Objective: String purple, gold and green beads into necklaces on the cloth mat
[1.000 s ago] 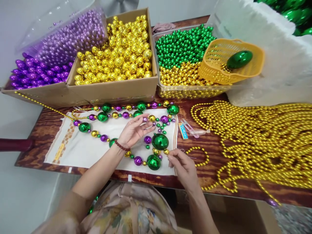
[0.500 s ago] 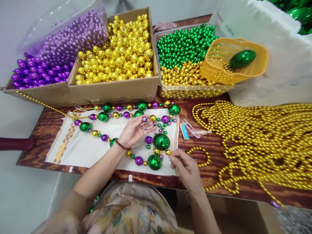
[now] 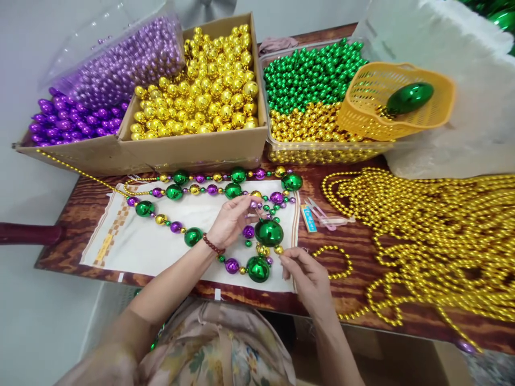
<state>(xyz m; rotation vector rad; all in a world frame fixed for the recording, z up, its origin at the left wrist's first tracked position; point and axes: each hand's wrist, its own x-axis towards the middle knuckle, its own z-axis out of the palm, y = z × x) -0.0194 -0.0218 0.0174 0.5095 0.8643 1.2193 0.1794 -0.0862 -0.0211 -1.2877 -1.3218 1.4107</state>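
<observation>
A strand of green, gold and purple beads (image 3: 209, 190) loops across a white cloth (image 3: 161, 241) on the wooden table. My left hand (image 3: 233, 220) hovers palm-up over the cloth and pinches a small purple bead (image 3: 254, 204) between its fingertips. A large green ball (image 3: 269, 232) lies just right of that hand. My right hand (image 3: 306, 276) rests at the cloth's right edge with fingers pinched, apparently on a thin needle or thread near a gold bead (image 3: 278, 250). A second large green ball (image 3: 258, 268) sits close by.
Cardboard boxes of purple beads (image 3: 72, 118) and gold balls (image 3: 201, 86) stand behind, beside a clear bin of green and gold beads (image 3: 309, 96). A yellow basket (image 3: 394, 102) holds a green ball. Gold bead strands (image 3: 434, 236) pile on the right; small scissors (image 3: 322, 214) lie nearby.
My left hand's fingers have closed onto the small purple bead and shifted slightly right. My right hand has barely moved. The view has drifted a little.
</observation>
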